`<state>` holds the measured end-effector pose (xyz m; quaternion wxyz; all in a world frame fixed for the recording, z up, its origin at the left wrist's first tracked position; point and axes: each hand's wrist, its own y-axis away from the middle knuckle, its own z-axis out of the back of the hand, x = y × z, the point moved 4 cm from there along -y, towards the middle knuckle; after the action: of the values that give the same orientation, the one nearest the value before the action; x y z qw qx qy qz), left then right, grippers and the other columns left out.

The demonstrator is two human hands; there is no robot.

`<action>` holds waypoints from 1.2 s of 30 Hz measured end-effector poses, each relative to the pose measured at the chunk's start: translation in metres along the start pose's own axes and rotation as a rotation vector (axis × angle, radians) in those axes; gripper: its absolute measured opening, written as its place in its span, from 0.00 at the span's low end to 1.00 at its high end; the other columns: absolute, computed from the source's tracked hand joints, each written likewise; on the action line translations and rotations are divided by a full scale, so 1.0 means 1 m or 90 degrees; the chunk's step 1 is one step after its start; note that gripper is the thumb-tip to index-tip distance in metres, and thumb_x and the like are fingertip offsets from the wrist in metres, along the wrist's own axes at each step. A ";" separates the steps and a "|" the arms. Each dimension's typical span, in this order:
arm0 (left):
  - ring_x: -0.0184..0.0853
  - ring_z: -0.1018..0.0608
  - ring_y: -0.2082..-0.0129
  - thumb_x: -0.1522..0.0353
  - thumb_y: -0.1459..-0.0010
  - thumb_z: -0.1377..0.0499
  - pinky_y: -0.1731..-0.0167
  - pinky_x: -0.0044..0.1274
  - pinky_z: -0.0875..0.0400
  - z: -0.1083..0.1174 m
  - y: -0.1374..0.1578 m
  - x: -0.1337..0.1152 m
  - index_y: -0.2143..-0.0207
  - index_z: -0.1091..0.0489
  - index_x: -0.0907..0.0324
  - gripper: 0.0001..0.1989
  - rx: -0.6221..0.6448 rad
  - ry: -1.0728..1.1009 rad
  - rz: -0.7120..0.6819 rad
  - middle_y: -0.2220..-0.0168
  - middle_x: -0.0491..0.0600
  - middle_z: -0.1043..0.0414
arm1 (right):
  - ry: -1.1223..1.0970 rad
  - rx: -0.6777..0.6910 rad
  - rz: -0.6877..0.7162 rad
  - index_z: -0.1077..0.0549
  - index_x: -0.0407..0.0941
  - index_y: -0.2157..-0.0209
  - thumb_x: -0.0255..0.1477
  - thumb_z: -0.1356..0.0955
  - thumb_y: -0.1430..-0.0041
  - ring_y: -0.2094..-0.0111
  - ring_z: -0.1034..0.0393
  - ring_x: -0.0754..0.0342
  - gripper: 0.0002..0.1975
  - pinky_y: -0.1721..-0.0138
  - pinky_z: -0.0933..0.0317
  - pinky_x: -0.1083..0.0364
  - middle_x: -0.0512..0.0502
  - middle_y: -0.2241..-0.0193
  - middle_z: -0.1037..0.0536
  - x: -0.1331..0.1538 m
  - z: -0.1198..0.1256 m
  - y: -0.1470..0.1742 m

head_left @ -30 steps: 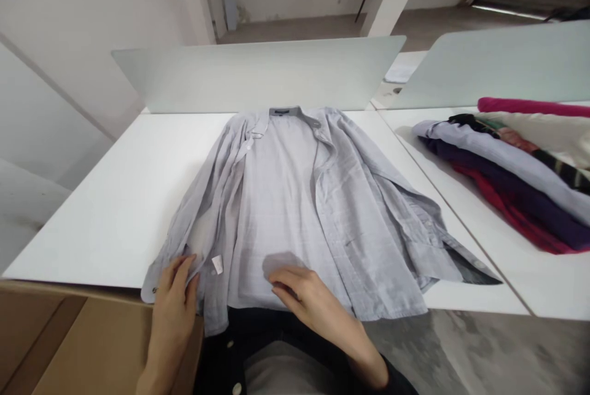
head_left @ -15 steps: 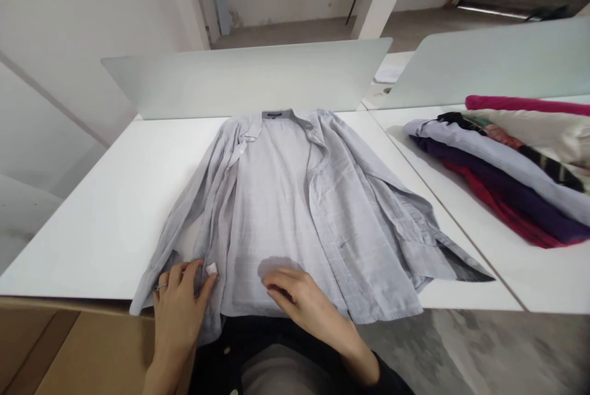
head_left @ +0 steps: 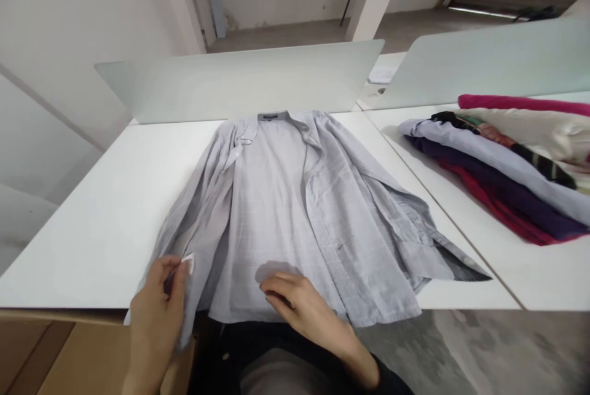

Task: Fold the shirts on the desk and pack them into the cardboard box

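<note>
A light grey long-sleeved shirt [head_left: 271, 211] lies unbuttoned on the white table [head_left: 87, 211], its collar at the far side and its hem at the near edge. With thumb and fingers closed, my left hand [head_left: 159, 297] grips the left front panel of the shirt near a small white label [head_left: 188, 263]. The panel's lower corner hangs below that hand. My right hand [head_left: 302, 303] hovers over or rests on the lower middle of the shirt, its fingers loosely bent and holding nothing; I cannot tell whether it touches the cloth.
A pile of folded clothes [head_left: 502, 168] in several colours lies on the right-hand table. Frosted dividers [head_left: 244, 85] stand along the back edge. A cardboard box [head_left: 83, 352] sits below the table's front left edge.
My left hand has moved left, drawing the front panel and its white label outward. More of the shirt's inside shows. The right hand has hardly moved.
</note>
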<state>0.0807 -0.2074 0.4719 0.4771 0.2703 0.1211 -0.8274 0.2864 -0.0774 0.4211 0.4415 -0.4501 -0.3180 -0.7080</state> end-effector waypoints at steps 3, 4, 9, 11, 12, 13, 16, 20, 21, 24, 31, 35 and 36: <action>0.36 0.20 0.69 0.57 0.42 0.45 0.69 0.25 0.28 -0.007 0.011 -0.040 0.62 0.31 0.53 0.11 -0.009 0.066 -0.107 0.66 0.46 0.21 | -0.068 -0.049 -0.034 0.24 0.44 0.61 0.25 0.36 0.35 0.64 0.28 0.55 0.08 0.62 0.35 0.57 0.47 0.65 0.23 -0.005 0.001 0.002; 0.35 0.20 0.69 0.59 0.42 0.46 0.69 0.24 0.28 -0.016 0.016 -0.054 0.62 0.31 0.53 0.10 0.032 0.083 -0.154 0.65 0.46 0.20 | -0.106 -0.084 -0.051 0.24 0.44 0.60 0.27 0.36 0.34 0.66 0.28 0.55 0.08 0.64 0.35 0.57 0.47 0.66 0.23 -0.008 0.002 0.003; 0.37 0.18 0.67 0.65 0.40 0.46 0.67 0.27 0.26 -0.079 0.047 -0.084 0.45 0.34 0.52 0.20 0.442 0.047 -0.271 0.64 0.45 0.19 | -0.196 -0.247 -0.111 0.32 0.43 0.43 0.38 0.39 0.31 0.72 0.30 0.56 0.20 0.70 0.34 0.57 0.48 0.71 0.24 -0.021 0.011 0.014; 0.38 0.19 0.66 0.65 0.39 0.45 0.65 0.29 0.25 -0.087 0.049 -0.075 0.38 0.41 0.54 0.26 0.485 0.032 -0.246 0.62 0.46 0.20 | -0.147 -0.241 -0.116 0.36 0.43 0.39 0.37 0.39 0.31 0.70 0.29 0.55 0.23 0.68 0.33 0.57 0.48 0.70 0.24 -0.020 0.014 0.015; 0.38 0.19 0.66 0.64 0.39 0.45 0.65 0.30 0.25 -0.088 0.048 -0.069 0.37 0.42 0.55 0.27 0.476 0.036 -0.236 0.62 0.47 0.20 | -0.120 -0.227 -0.119 0.37 0.43 0.39 0.36 0.38 0.32 0.70 0.28 0.55 0.24 0.67 0.33 0.57 0.48 0.69 0.24 -0.019 0.014 0.014; 0.37 0.20 0.65 0.63 0.38 0.46 0.64 0.30 0.25 -0.086 0.045 -0.063 0.38 0.42 0.55 0.26 0.457 0.044 -0.232 0.61 0.47 0.20 | -0.090 -0.211 -0.123 0.37 0.43 0.39 0.35 0.37 0.33 0.70 0.28 0.55 0.24 0.67 0.32 0.56 0.48 0.69 0.24 -0.017 0.014 0.013; 0.38 0.20 0.63 0.61 0.35 0.50 0.63 0.31 0.24 -0.078 0.037 -0.044 0.44 0.35 0.55 0.19 0.372 0.048 -0.255 0.61 0.48 0.21 | 0.027 -0.186 -0.134 0.34 0.44 0.41 0.31 0.33 0.39 0.70 0.27 0.53 0.24 0.66 0.30 0.53 0.47 0.66 0.22 -0.012 0.012 0.009; 0.39 0.20 0.57 0.63 0.34 0.50 0.57 0.34 0.24 -0.071 0.032 -0.035 0.52 0.29 0.56 0.14 0.243 0.028 -0.357 0.58 0.49 0.21 | 0.162 -0.190 -0.113 0.37 0.47 0.39 0.30 0.29 0.44 0.54 0.27 0.44 0.31 0.56 0.29 0.46 0.40 0.51 0.25 -0.004 0.008 0.003; 0.39 0.20 0.57 0.64 0.34 0.50 0.57 0.34 0.24 -0.070 0.031 -0.035 0.53 0.29 0.56 0.13 0.218 0.023 -0.384 0.57 0.50 0.21 | 0.187 -0.196 -0.107 0.37 0.47 0.39 0.31 0.28 0.46 0.51 0.29 0.43 0.33 0.54 0.29 0.44 0.39 0.48 0.26 -0.003 0.007 0.001; 0.37 0.20 0.58 0.67 0.34 0.49 0.58 0.31 0.24 -0.069 0.030 -0.038 0.55 0.28 0.56 0.12 0.173 0.014 -0.444 0.58 0.49 0.21 | 0.261 -0.214 -0.093 0.36 0.45 0.40 0.30 0.27 0.49 0.45 0.34 0.38 0.34 0.50 0.31 0.41 0.37 0.43 0.31 0.000 0.006 -0.003; 0.36 0.20 0.58 0.65 0.33 0.49 0.57 0.28 0.25 -0.048 -0.002 -0.052 0.54 0.28 0.57 0.13 0.152 -0.034 -0.524 0.57 0.50 0.22 | 0.261 -0.207 -0.086 0.30 0.43 0.45 0.15 0.40 0.48 0.63 0.27 0.49 0.29 0.62 0.28 0.49 0.41 0.61 0.24 -0.014 0.014 -0.003; 0.39 0.22 0.55 0.61 0.34 0.48 0.53 0.30 0.28 -0.041 -0.065 -0.090 0.54 0.26 0.57 0.15 0.196 -0.099 -0.537 0.54 0.51 0.23 | 0.237 -0.247 -0.099 0.25 0.43 0.53 0.17 0.40 0.47 0.67 0.27 0.51 0.22 0.63 0.29 0.51 0.44 0.65 0.23 -0.023 0.026 0.004; 0.39 0.22 0.56 0.61 0.35 0.48 0.52 0.30 0.28 -0.046 -0.087 -0.103 0.54 0.26 0.57 0.15 0.219 -0.113 -0.533 0.54 0.51 0.23 | 0.234 -0.248 -0.100 0.25 0.43 0.55 0.17 0.39 0.48 0.67 0.27 0.51 0.21 0.63 0.30 0.52 0.44 0.67 0.23 -0.024 0.028 0.006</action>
<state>0.0624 -0.0663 0.4869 0.0586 0.2016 0.0393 -0.9769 0.3063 -0.0479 0.4098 0.3409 -0.3647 -0.1241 -0.8576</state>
